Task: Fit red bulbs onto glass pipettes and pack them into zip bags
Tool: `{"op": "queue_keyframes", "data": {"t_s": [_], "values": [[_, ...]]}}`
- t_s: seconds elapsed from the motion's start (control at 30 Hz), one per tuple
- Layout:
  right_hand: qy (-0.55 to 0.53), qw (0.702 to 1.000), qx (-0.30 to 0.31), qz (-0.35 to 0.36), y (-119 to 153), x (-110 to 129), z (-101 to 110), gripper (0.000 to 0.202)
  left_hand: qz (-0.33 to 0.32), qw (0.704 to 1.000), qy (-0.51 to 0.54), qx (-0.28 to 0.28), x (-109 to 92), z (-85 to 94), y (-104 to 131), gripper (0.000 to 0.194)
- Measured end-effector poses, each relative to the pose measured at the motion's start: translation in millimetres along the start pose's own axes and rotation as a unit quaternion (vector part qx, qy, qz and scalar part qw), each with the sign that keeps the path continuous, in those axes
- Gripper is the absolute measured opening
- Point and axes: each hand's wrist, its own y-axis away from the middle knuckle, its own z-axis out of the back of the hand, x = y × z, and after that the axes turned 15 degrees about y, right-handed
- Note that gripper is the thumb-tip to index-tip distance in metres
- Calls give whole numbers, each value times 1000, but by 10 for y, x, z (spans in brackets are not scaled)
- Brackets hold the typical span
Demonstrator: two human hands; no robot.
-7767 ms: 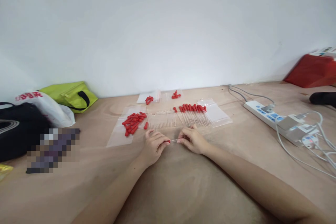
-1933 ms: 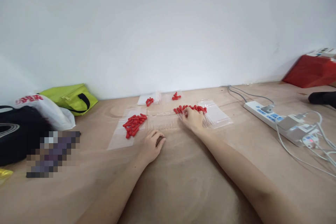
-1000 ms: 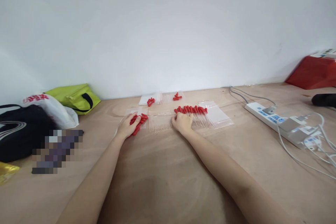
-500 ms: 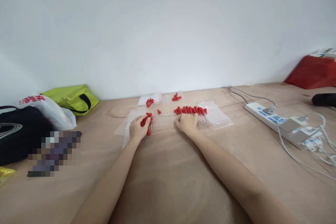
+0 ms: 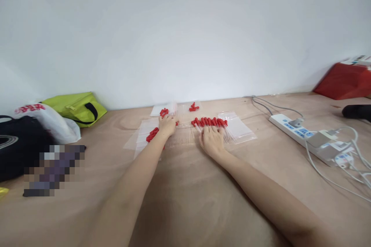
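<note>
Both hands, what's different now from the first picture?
The left hand has moved forward toward the wall, the right hand forward to the row of red-topped tubes; the tube once held between them has been let go. The power strip and green bag stayed put.

I'm at a makeshift indoor workspace. My wooden worktop (image 5: 185, 200), the plain wall (image 5: 185, 38), a green bag (image 5: 69, 104) and loaded power strip (image 5: 290, 128) show it.
</note>
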Motion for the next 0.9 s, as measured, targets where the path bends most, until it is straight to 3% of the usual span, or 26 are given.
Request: {"op": "queue_keyframes", "data": {"t_s": [0.1, 0.2, 0.37, 0.47, 0.57, 0.63, 0.73, 0.9], "values": [[-13, 998, -63, 14, 152, -194, -12, 20, -21, 999, 17, 35, 42, -15, -187, 14], [-26, 996, -89, 10, 242, -310, -23, 19, -38, 998, 40, 43, 81, 29, -277, 10], [-57, 994, -95, 14, 264, -298, -63, 19, -56, 993, 103, -14, 1, 125, -237, 4], [-115, 988, -84, 53, 267, -272, -94, 18, -64, 984, 154, -64, -130, 165, 12, 15], [-182, 975, -70, 105, 283, -258, -106, 16, -92, 972, 204, -74, -240, 172, 475, 25], [-210, 968, -73, 120, 302, -239, -98, 18, -144, 940, 302, -72, -275, 148, 817, 23], [-218, 962, -78, 145, 341, -189, -68, 28, -120, 910, 393, -51, -276, 65, 1206, 18], [-238, 949, -50, 201, 386, -121, -3, 22, -78, 905, 413, -68, -212, -99, 1400, 8]]}}
